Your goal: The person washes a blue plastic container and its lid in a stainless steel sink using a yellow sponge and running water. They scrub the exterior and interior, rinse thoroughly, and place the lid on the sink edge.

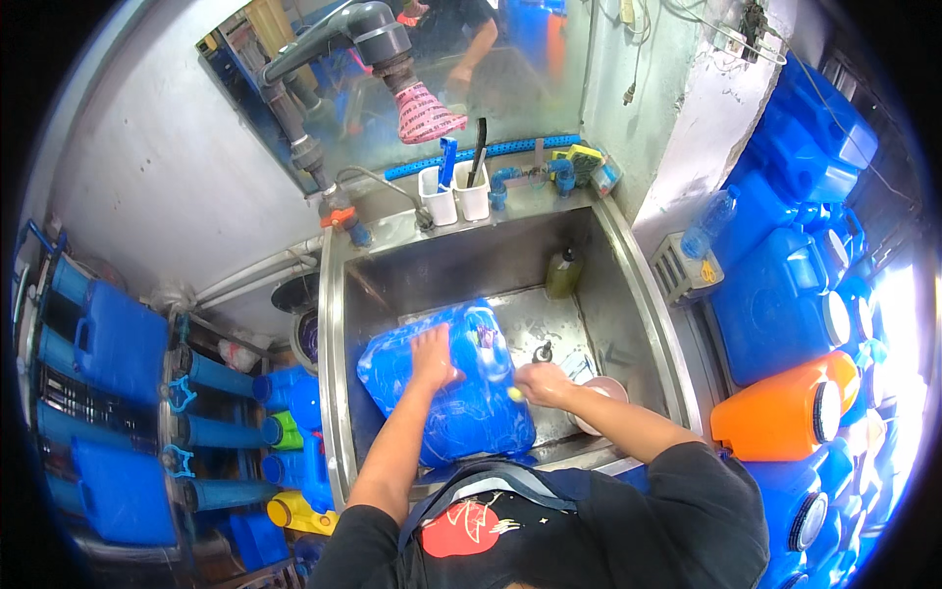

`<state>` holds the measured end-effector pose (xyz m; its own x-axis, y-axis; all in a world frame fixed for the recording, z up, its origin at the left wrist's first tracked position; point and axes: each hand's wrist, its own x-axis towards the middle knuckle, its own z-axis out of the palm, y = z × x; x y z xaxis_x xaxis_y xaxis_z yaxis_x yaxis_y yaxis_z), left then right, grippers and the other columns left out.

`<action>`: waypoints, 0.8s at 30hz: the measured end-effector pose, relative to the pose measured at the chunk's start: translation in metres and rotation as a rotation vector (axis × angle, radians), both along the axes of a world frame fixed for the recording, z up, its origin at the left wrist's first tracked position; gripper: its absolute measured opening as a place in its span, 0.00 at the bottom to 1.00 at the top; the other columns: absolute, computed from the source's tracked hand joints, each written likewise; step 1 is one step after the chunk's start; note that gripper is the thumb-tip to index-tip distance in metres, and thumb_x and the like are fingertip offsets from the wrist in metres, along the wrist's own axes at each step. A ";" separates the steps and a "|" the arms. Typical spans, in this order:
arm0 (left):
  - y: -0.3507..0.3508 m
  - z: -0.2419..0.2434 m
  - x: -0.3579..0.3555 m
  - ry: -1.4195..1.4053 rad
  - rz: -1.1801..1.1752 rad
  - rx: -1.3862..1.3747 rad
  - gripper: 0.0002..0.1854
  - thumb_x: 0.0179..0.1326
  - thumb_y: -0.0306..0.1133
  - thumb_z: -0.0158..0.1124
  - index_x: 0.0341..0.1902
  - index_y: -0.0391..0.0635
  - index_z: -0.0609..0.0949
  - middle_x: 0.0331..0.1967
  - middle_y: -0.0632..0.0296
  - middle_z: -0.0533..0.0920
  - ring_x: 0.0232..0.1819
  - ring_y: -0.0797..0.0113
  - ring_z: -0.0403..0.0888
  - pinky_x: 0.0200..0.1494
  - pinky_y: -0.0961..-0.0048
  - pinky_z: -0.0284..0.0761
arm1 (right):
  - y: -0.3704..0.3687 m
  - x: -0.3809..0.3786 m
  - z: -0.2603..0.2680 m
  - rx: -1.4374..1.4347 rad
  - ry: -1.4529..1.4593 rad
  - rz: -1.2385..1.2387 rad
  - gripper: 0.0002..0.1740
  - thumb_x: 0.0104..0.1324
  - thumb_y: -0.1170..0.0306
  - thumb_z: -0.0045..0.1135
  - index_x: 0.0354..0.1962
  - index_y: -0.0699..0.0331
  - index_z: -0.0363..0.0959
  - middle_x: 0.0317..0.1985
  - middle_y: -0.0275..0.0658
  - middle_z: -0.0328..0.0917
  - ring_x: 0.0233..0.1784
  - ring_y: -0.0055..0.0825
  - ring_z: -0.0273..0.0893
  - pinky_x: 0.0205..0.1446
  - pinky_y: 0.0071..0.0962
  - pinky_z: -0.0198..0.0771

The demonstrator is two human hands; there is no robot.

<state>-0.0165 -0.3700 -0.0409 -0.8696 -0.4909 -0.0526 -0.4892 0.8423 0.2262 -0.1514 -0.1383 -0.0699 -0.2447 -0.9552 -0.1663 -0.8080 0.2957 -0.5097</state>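
Note:
A blue plastic jerrycan (471, 412) streaked with suds lies in the stainless steel sink (508, 272). My left hand (434, 361) rests with spread fingers on its upper face. At the jerrycan's right side, my right hand (543, 384) is closed around a small yellowish thing, perhaps a sponge, which shows only at the fingers and touches the wall of the can. A pinkish bowl (609, 390) sits partly under my right forearm. Just behind that hand shows the dark top of a bottle (543, 352). A bottle of greenish liquid (564, 274) stands in the sink's back right corner.
Two white holders (471, 193) with brushes stand on the back ledge, below a grey pipe with a pink-wrapped outlet (423, 110). Sponges (581, 158) lie at the ledge's right. Blue jerrycans (780, 302) and an orange one (773, 412) crowd the right side; racked blue containers (125, 339) stand left.

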 end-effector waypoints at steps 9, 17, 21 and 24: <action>0.025 0.019 0.003 -0.086 0.043 -0.029 0.58 0.28 0.41 0.85 0.66 0.39 0.62 0.60 0.48 0.70 0.65 0.45 0.64 0.68 0.44 0.55 | 0.096 -0.095 -0.074 0.952 0.013 0.371 0.31 0.43 0.74 0.70 0.50 0.53 0.80 0.47 0.41 0.82 0.49 0.38 0.80 0.51 0.34 0.75; 0.061 0.048 0.008 -0.074 0.080 -0.140 0.52 0.34 0.62 0.77 0.57 0.35 0.69 0.53 0.46 0.74 0.57 0.40 0.71 0.57 0.43 0.67 | -0.087 -0.179 0.046 -0.251 0.164 -0.012 0.21 0.49 0.70 0.63 0.44 0.60 0.80 0.40 0.45 0.82 0.46 0.45 0.80 0.51 0.39 0.75; 0.065 0.052 -0.007 -0.048 0.155 -0.108 0.48 0.44 0.70 0.66 0.51 0.34 0.72 0.49 0.43 0.76 0.50 0.38 0.76 0.53 0.43 0.69 | -0.099 -0.191 0.045 -0.066 -0.046 -0.181 0.21 0.49 0.69 0.63 0.44 0.61 0.81 0.39 0.43 0.84 0.43 0.41 0.82 0.49 0.36 0.76; 0.062 0.051 -0.013 -0.059 0.146 -0.108 0.44 0.50 0.70 0.61 0.49 0.34 0.73 0.48 0.42 0.76 0.47 0.38 0.77 0.52 0.45 0.70 | -0.069 -0.201 -0.010 0.224 -0.129 -0.136 0.19 0.49 0.68 0.65 0.41 0.61 0.82 0.38 0.44 0.84 0.41 0.38 0.82 0.47 0.35 0.76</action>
